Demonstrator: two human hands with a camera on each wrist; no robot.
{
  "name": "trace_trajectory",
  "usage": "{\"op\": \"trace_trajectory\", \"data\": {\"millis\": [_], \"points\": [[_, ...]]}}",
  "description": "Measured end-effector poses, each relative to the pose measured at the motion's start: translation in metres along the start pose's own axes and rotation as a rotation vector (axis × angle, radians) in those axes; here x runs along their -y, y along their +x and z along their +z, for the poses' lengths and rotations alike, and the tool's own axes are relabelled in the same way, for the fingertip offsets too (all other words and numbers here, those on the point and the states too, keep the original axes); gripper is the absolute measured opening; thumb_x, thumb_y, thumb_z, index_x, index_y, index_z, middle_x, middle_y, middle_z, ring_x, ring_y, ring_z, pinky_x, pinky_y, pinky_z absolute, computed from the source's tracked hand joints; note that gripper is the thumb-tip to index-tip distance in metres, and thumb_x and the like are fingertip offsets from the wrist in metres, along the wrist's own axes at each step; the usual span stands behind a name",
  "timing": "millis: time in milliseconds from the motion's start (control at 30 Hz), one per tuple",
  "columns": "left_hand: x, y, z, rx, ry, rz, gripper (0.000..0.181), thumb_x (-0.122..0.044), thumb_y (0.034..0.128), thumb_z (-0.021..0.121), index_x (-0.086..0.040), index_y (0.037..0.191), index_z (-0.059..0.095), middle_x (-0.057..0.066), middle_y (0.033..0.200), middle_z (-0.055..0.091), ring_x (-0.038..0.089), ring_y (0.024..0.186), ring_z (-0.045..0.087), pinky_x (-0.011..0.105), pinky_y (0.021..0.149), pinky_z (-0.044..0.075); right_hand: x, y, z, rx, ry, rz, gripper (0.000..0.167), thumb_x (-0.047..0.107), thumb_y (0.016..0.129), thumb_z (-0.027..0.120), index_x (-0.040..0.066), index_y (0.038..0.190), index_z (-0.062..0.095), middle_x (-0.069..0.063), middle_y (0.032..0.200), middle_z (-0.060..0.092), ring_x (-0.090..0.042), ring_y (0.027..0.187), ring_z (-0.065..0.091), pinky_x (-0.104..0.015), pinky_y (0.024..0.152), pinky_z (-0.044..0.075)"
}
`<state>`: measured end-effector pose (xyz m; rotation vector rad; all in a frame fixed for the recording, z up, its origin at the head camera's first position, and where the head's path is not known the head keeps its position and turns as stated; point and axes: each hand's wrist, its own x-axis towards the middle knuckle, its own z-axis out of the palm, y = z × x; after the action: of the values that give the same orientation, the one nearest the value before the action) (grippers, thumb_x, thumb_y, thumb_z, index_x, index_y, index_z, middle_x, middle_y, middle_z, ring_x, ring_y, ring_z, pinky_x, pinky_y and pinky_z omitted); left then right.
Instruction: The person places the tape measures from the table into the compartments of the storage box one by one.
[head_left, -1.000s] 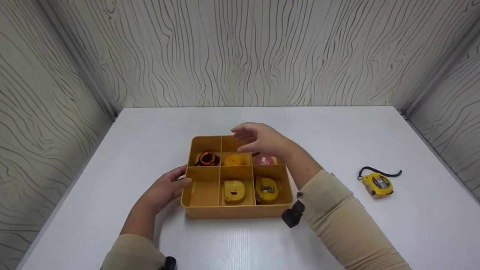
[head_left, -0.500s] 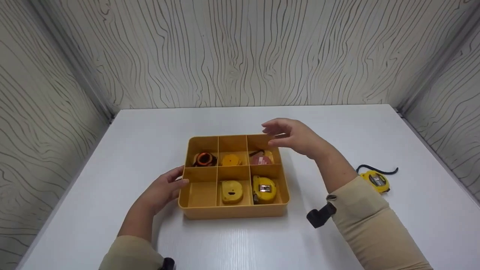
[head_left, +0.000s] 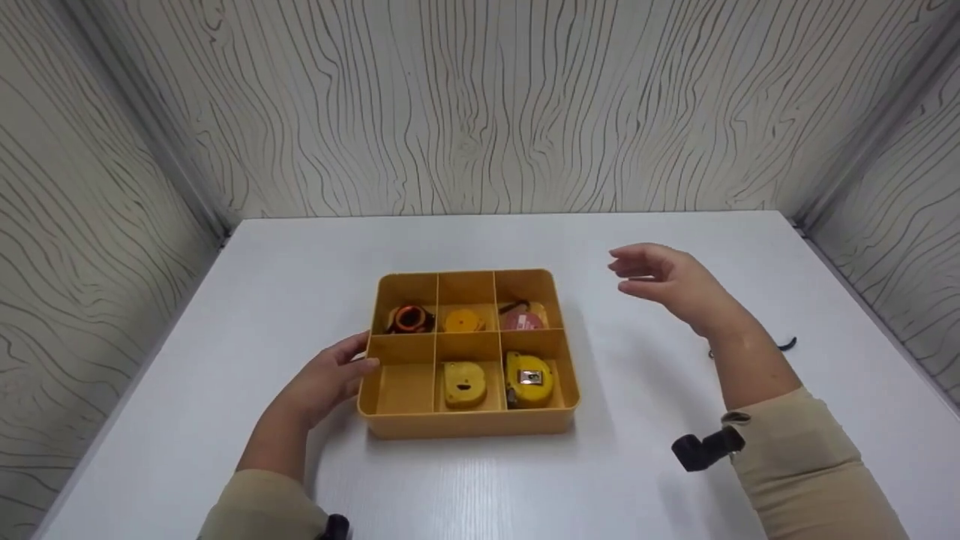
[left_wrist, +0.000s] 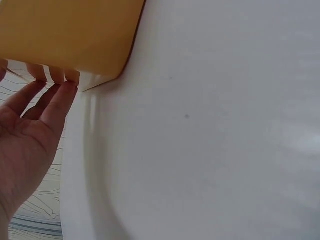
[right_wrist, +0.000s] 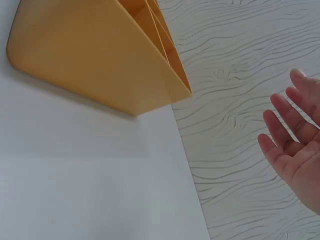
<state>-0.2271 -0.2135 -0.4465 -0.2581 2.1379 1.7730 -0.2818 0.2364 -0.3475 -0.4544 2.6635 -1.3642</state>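
My left hand [head_left: 328,382] holds the left wall of a yellow divided box [head_left: 472,425], thumb over the rim and fingertips against the outer side [left_wrist: 70,35]. In the box's front row lie a pale yellow tape measure [head_left: 464,384] in the middle and a larger yellow tape measure [head_left: 531,379] at right. Behind them sit an orange-and-black round item [head_left: 410,319], an orange round tape measure [head_left: 463,321] and a pinkish-red round item [head_left: 523,321]. My right hand [head_left: 675,281] is in the air right of the box, fingers loosely bent, holding nothing.
A black wrist strap [head_left: 787,343] shows behind my right forearm, which hides the tape measure it belongs to. The box stands on a white table [head_left: 465,495]. Wood-patterned panels [head_left: 465,112] enclose the table at the back and sides.
My right hand has moved right from above the box's back row, and its forearm now covers the tape measure on the table. The left hand has stayed on the box.
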Motion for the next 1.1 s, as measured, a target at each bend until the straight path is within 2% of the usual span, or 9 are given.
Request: {"op": "trace_trajectory", "data": {"millis": [133,200,300,400,467,600,767,900,1100], "points": [[0.0,-0.001,0.0,0.001,0.011,-0.002,0.065,-0.037,0.0785,0.069,-0.027,0.136,0.041,-0.005,0.143,0.035,0.02,0.129,0.037,0.042,0.101,0.037,-0.018,-0.016,-0.009,-0.029,-0.05,0.052,0.054,0.042,0.085,0.06,0.016,0.131,0.047,-0.006,0.125,0.053,-0.023,0.116,0.049,-0.044,0.097,0.041],[0.001,-0.001,0.0,0.001,0.007,0.001,0.065,-0.037,0.0788,0.069,-0.027,0.137,0.041,-0.005,0.143,0.035,0.02,0.129,0.038,0.042,0.101,0.037,-0.027,-0.023,-0.014,-0.04,-0.058,0.07,0.055,0.043,0.086,0.059,0.016,0.132,0.046,-0.006,0.125,0.052,-0.022,0.115,0.049,-0.042,0.097,0.041],[0.002,-0.001,-0.001,0.004,0.003,0.0,0.065,-0.038,0.0787,0.068,-0.027,0.136,0.041,-0.005,0.143,0.035,0.019,0.129,0.038,0.041,0.101,0.037,-0.038,-0.033,-0.02,-0.058,-0.071,0.094,0.055,0.043,0.087,0.057,0.015,0.133,0.044,-0.006,0.125,0.052,-0.02,0.114,0.049,-0.028,0.095,0.043],[0.002,0.0,-0.001,0.009,0.002,0.0,0.064,-0.039,0.0786,0.068,-0.027,0.136,0.042,-0.005,0.142,0.035,0.018,0.128,0.038,0.041,0.101,0.037,-0.046,-0.043,-0.025,-0.07,-0.065,0.111,0.056,0.042,0.087,0.057,0.014,0.134,0.043,-0.007,0.125,0.052,-0.012,0.11,0.051,-0.013,0.088,0.043],[0.002,0.001,-0.001,0.014,0.002,0.004,0.064,-0.038,0.0795,0.067,-0.026,0.137,0.041,-0.005,0.143,0.035,0.018,0.128,0.038,0.041,0.101,0.037,-0.051,-0.049,-0.029,-0.081,-0.058,0.113,0.056,0.041,0.088,0.056,0.012,0.134,0.042,-0.008,0.124,0.052,-0.006,0.106,0.052,-0.009,0.084,0.042],[0.002,0.001,-0.001,0.018,0.005,0.012,0.063,-0.037,0.0805,0.067,-0.026,0.137,0.041,-0.007,0.142,0.036,0.016,0.128,0.039,0.04,0.101,0.037,-0.062,-0.06,-0.035,-0.116,-0.041,0.119,0.056,0.039,0.088,0.057,0.01,0.134,0.042,-0.006,0.121,0.052,0.004,0.099,0.053,-0.007,0.081,0.042],[0.001,-0.001,-0.001,0.033,-0.001,0.021,0.063,-0.036,0.0816,0.066,-0.025,0.138,0.04,-0.007,0.142,0.035,0.016,0.127,0.04,0.039,0.101,0.037,-0.079,-0.076,-0.043,-0.167,-0.047,0.139,0.058,0.039,0.088,0.057,0.009,0.134,0.041,0.001,0.117,0.053,0.007,0.096,0.052,-0.005,0.079,0.041],[0.001,-0.002,-0.001,0.034,0.004,0.018,0.061,-0.034,0.0831,0.065,-0.026,0.138,0.04,-0.007,0.142,0.035,0.016,0.128,0.039,0.04,0.101,0.037,-0.093,-0.086,-0.047,-0.238,-0.047,0.153,0.056,0.038,0.088,0.057,0.007,0.133,0.043,0.008,0.114,0.053,0.008,0.096,0.05,-0.003,0.079,0.04],[-0.002,-0.004,-0.001,0.041,0.008,0.021,0.06,-0.031,0.0852,0.063,-0.024,0.139,0.037,-0.003,0.145,0.031,0.02,0.131,0.035,0.042,0.103,0.034,-0.11,-0.097,-0.049,-0.34,-0.084,0.197,0.054,0.039,0.088,0.056,0.009,0.132,0.045,0.0,0.12,0.052,0.006,0.1,0.047,-0.003,0.08,0.04]]}}
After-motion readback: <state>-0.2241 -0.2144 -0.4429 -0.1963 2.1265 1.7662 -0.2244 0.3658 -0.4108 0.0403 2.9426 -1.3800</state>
